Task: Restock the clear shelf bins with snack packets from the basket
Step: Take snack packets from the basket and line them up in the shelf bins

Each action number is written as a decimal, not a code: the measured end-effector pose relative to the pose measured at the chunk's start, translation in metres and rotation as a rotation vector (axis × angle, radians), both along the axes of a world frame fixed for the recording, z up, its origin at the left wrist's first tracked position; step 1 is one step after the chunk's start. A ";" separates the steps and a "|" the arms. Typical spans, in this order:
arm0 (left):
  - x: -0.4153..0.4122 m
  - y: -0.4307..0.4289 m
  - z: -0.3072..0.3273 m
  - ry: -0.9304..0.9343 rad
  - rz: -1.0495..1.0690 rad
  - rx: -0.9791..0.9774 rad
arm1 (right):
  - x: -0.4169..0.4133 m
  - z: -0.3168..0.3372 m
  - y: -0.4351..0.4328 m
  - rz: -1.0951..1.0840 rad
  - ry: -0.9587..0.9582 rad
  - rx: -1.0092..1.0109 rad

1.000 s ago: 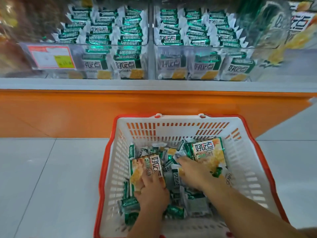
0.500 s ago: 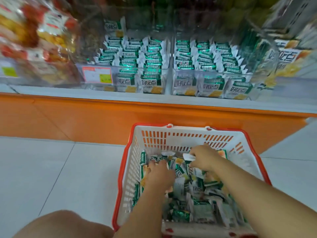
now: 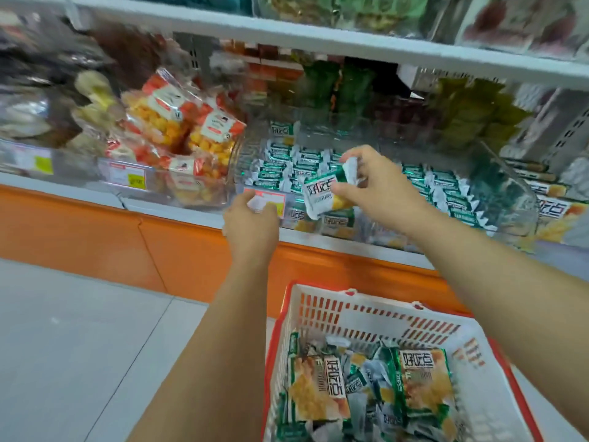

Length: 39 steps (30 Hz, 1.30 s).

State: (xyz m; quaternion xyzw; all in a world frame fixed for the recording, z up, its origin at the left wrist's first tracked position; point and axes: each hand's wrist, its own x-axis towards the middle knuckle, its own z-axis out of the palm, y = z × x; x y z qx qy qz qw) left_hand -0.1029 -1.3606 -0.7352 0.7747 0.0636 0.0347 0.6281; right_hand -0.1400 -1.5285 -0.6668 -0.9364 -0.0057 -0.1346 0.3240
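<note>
A white basket with a red rim stands on the floor at the lower right, holding several green-and-white snack packets. My right hand grips one such packet just above the front of the clear shelf bin, which is filled with rows of the same packets. My left hand is raised in front of the bin's price label, fingers curled round a small white packet that is mostly hidden.
Bags of orange and red snacks fill the bin to the left. More green packets lie in a second clear bin to the right. An orange shelf base runs below, with grey floor tiles at the left.
Both hands have lifted out of the basket and up to the shelf, each carrying a packet. The view has swung upward and left toward the bins.
</note>
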 end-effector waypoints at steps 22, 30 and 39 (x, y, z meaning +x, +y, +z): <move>0.062 -0.025 -0.018 -0.005 0.180 -0.160 | 0.278 -0.065 0.018 -0.338 -0.068 -0.070; 0.057 -0.025 -0.017 -0.007 0.149 -0.133 | 0.275 -0.066 -0.002 -0.129 0.141 -0.277; 0.014 -0.042 -0.026 -0.140 0.199 0.036 | 0.139 -0.048 0.013 -0.004 -0.107 -0.244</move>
